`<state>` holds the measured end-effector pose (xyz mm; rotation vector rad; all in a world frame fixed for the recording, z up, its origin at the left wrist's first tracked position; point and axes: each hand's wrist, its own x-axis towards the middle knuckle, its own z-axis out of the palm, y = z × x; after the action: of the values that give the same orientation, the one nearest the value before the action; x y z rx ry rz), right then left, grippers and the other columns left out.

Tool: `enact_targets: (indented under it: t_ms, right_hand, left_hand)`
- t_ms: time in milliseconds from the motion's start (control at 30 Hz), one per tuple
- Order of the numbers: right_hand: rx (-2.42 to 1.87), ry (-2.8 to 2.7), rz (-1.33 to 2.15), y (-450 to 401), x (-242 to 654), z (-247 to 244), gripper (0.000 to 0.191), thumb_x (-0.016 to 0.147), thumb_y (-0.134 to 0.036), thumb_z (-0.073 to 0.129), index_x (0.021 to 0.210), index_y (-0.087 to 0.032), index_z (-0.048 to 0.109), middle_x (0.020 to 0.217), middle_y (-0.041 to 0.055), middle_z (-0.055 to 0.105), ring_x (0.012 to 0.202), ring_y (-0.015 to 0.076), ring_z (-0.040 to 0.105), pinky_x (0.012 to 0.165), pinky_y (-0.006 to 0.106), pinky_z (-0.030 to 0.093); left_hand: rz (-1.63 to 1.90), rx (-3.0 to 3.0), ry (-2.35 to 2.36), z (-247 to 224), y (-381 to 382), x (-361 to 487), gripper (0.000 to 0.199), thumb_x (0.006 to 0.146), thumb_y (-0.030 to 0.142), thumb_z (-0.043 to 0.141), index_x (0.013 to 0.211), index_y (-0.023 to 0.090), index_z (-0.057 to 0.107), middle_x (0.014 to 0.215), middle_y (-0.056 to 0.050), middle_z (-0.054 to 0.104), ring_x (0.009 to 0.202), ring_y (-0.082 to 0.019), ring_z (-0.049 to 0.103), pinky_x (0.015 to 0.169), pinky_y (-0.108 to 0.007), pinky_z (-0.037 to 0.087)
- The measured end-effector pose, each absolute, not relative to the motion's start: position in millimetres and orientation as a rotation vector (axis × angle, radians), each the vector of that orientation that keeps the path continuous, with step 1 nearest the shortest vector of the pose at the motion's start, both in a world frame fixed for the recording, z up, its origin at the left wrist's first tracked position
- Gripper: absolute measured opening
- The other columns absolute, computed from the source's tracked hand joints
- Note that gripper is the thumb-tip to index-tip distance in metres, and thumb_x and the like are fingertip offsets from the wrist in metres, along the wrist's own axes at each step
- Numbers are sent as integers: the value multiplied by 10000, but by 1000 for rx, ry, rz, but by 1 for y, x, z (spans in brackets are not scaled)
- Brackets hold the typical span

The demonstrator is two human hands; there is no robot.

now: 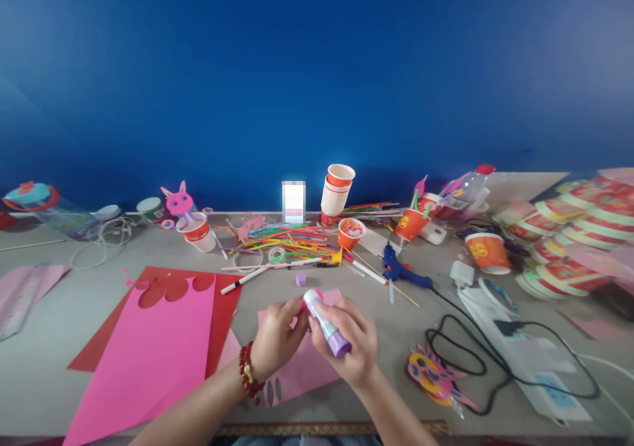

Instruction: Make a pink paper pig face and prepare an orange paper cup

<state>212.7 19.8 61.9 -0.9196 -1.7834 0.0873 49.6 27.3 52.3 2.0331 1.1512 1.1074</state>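
Left hand (pixel 278 340) over the middle of the grey table (pixel 30 393), fingertips pinched on a small bright-pink piece (pixel 319 294), mostly hidden by fingers; its outline could not be told. Red bead bracelet (pixel 245 369) on that wrist. Right hand (pixel 354 334) gripped a glue stick (pixel 324 320), fingers curled round the barrel: pale tube, purple base tilted down toward the wearer, white end up at the pink piece. Whether glue met paper could not be made out.

Below both hands lay a light-pink sheet (pixel 317 370), two leaf-shaped holes near its lower left corner. Small purple cap (pixel 300 279) stood on the table just beyond the fingers.

To the left, a hot-pink sheet (pixel 158 353), scalloped along its far edge, overlapped a red sheet (pixel 225 320). Beyond the hands, a loose heap of coloured pipe cleaners (pixel 282 238); behind its right side, a leaning stack of paper cups (pixel 337 198), and near that a single paper cup (pixel 351 233) with pink and white scraps inside. Left of the heap, a pink eared figure (pixel 179 203) rose from a cup.

Right side: blue glue gun (pixel 391 261) lying with its black cord trailing toward a white power strip (pixel 475 307); near the cord, a pink cut-out with a yellow ring (pixel 426 373).
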Motion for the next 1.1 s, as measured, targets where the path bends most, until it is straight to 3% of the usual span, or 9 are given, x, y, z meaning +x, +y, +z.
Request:
enact_targets:
  t_ms: [233, 633, 867, 1100]
  right_hand:
    - [-961, -1765, 75, 22, 215, 61, 283, 793, -152, 651, 1060, -246, 645, 753, 34, 652, 640, 186, 636, 597, 294, 533]
    - [-907, -1801, 127, 22, 213, 59, 349, 781, -98, 658, 1093, -246, 610, 791, 38, 644, 669, 187, 620, 612, 308, 528]
    - [-1074, -1729, -6, 26, 227, 61, 205, 828, -148, 637, 1017, -226, 630, 771, 50, 662, 664, 196, 631, 609, 310, 527]
    - [-910, -1764, 68, 21, 211, 61, 330, 786, -97, 665, 1083, -230, 611, 749, 30, 615, 641, 180, 593, 590, 298, 507]
  left_hand:
    - [1085, 2023, 1148, 54, 27, 50, 169, 927, 150, 463, 930, 199, 625, 677, -4, 689, 607, -135, 659, 582, -206, 474]
    - [1111, 2020, 1152, 51, 27, 49, 156, 916, 157, 478, 939, 193, 629, 699, -11, 704, 613, -139, 666, 581, -207, 482]
    - [1083, 1904, 1168, 54, 27, 46, 161, 935, 177, 494, 997, 204, 640, 701, 9, 743, 677, -142, 712, 670, -213, 517]
    - [1105, 1896, 1198, 53, 28, 47, 139, 904, 156, 517, 928, 185, 651, 708, 6, 724, 620, -119, 680, 598, -179, 497]
